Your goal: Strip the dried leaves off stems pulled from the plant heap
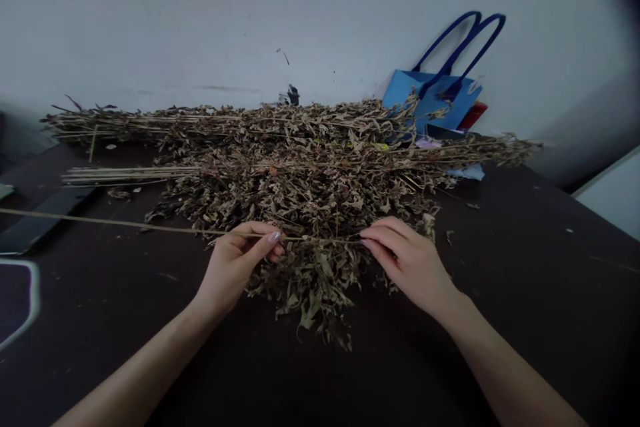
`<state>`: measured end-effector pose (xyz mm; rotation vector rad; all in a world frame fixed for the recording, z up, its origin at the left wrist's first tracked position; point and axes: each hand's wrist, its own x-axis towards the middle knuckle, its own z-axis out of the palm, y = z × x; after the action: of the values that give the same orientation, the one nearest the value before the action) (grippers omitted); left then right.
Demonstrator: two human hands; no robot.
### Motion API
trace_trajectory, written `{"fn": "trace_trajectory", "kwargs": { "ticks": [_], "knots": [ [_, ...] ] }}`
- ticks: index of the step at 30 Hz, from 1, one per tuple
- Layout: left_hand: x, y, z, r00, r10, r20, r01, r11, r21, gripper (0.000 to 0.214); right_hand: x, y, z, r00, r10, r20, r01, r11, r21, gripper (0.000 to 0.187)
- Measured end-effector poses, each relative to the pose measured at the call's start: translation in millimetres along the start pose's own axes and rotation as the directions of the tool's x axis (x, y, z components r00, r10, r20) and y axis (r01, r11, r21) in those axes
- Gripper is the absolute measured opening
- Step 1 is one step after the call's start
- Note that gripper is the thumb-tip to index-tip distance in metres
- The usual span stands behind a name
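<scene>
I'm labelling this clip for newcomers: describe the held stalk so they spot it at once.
On the dark table, dried plants lie in a broad heap. At its near side, the left hand pinches a stalk, with the right hand farther along it. Unlike the bundled stalks behind, it runs alone out of the picture's left edge.

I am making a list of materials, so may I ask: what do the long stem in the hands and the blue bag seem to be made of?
Long stem: dried plant stalk, probably woody, with a dull finish; it is thin, tan and fairly straight.
Blue bag: likely stiff paper or card, though felt is possible; its matt panels look flat.
</scene>
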<state>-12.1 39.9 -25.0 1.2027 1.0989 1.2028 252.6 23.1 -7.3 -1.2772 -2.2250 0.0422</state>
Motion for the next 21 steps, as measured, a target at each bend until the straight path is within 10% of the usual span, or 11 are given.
{"fn": "trace_trajectory", "kwargs": {
  "ticks": [21],
  "knots": [
    [0.0, 1.4, 1.6, 0.999, -0.039, 0.014, 0.039, 0.998, -0.038, 0.013, -4.1, -9.1, 17.8, 0.995, -0.063, 0.08, 0.07, 0.994, -0.079, 0.02]
  ]
}}
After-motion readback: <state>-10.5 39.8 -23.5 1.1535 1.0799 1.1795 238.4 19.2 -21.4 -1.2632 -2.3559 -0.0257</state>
